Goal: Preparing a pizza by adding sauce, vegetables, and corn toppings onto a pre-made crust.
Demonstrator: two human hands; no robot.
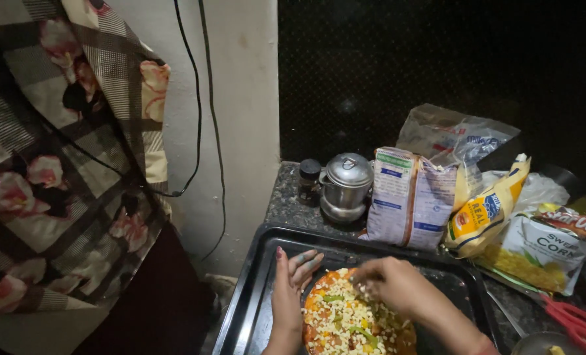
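**Black tray, topped pizza, both hands on it**

Checked cloth with pink flowers (56, 164) hanging at 9 o'clock, filling the left third. Two thin black cables (198, 98) running down the pale wall just right of it.

Black baking tray (247, 309) on the dark speckled counter (283, 200), low centre. Round pizza (345, 325) lying in the tray, orange sauce, pale grated cheese, green pepper strips, yellow corn bits; lower edge cut off by the frame.

Left hand (292, 283) at the pizza's 9 to 10 o'clock rim, held edge-on, fingers straight and together, pressed against the crust side, clamped on nothing. Red polish on the thumbnail, greenish stain on the fingertips.

Right hand (391, 286) over the pizza's 1 o'clock part, knuckles up, fingers curled downward and bunched over the cheese, tips touching the topping. Cannot tell whether anything is pinched between them.

Behind the tray at 12 o'clock: small dark jar (309, 179), then a lidded steel pot (345, 187) just beside it. Further right, white and blue pouch (408, 197) standing upright, crumpled clear bag (450, 138) behind it, yellow packet (487, 213) leaning, sweet corn bag (546, 253) at 3 o'clock. Red-handled tool (572, 322) at 4 o'clock, near the frame edge.
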